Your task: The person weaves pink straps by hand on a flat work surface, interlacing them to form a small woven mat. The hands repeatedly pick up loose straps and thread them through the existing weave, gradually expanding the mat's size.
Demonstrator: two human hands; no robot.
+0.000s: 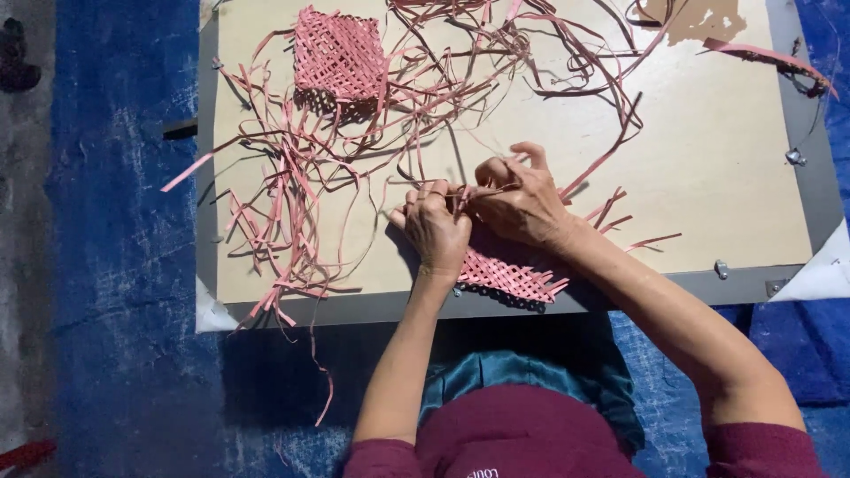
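A small pink woven mat (509,274) lies at the near edge of a pale board (708,177), partly under my hands. My left hand (436,228) presses on the mat's left part with fingers curled, pinching a thin pink strip. My right hand (521,202) sits just to the right, touching the left hand, with fingertips closed on the same thin strip (482,190). Loose strip ends (611,212) stick out from beneath my right wrist.
A second woven pink mat (339,55) lies at the board's far left. A tangle of loose pink strips (292,204) covers the left and far middle of the board. Blue tarp (124,248) surrounds the board, which has a grey frame (815,177).
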